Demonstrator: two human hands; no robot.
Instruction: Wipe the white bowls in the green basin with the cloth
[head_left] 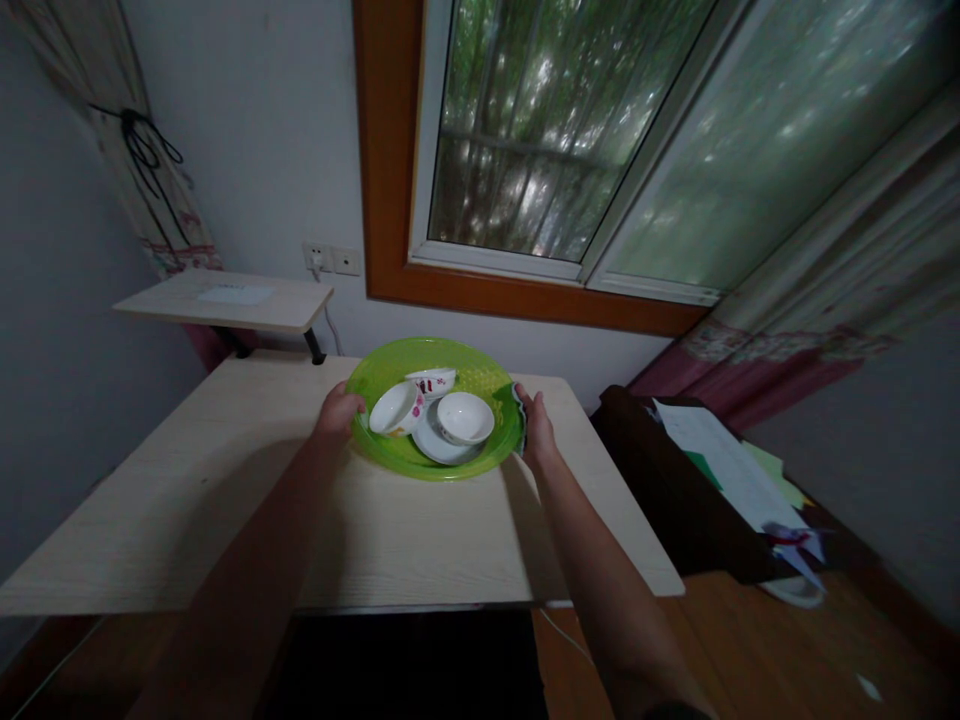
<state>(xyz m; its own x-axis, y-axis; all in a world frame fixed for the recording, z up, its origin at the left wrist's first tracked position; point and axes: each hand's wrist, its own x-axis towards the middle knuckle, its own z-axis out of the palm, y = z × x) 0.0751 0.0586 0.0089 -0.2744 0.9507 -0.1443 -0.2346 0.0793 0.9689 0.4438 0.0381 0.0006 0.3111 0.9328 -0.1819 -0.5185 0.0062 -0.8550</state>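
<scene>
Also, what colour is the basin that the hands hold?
The basin is bright green, seen in the head view.

Basin over the table's far part, crockery inside
In the basin [390,362], the right bowl [465,417] rests on a plate [437,450]; the left bowl [396,410] tilts at the plate's left, and the far bowl [433,381] lies beyond them. A raised shelf [292,308] bearing a sheet [236,294] stands at the far left of the table [420,545]. Papers [712,460] lie to the table's right; the window [555,130] is behind.
</scene>
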